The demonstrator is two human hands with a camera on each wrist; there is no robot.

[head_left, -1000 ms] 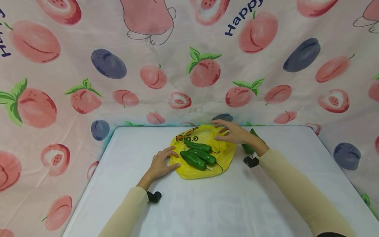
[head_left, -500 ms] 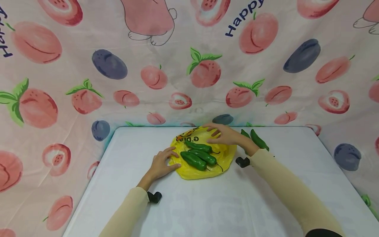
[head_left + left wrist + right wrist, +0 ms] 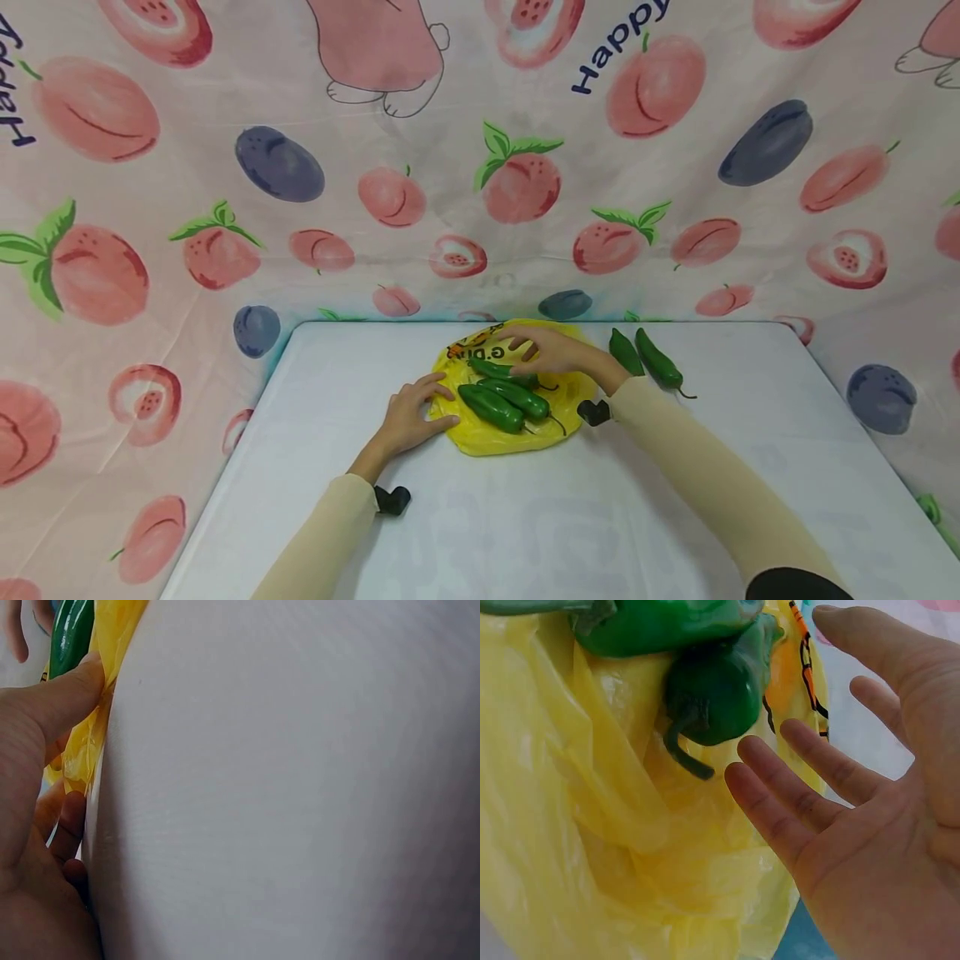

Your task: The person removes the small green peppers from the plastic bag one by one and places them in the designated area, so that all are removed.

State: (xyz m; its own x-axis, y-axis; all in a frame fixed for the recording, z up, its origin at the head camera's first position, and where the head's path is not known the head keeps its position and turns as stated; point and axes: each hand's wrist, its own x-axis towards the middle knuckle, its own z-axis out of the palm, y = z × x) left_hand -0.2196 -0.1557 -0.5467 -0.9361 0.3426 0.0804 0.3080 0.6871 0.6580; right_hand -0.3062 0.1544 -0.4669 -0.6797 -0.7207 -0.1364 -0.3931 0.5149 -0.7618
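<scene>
Three green peppers lie side by side on a crumpled yellow plastic bag with dark printing. My left hand rests at the bag's left edge, thumb and fingers spread apart. In the left wrist view, the thumb touches the yellow plastic beside a pepper. Over the bag's right part, my right hand reaches in from the right and overlaps the back pepper. The right wrist view shows its fingers loosely extended near a pepper's stem end, holding nothing.
Two more green peppers lie on the white table to the right of the bag, one partly behind the right forearm, the other farther right. A fruit-patterned cloth hangs behind the table.
My right hand has moved left across the bag toward the back pepper, uncovering the two peppers at right. The left hand and the peppers on the bag have stayed in place.
</scene>
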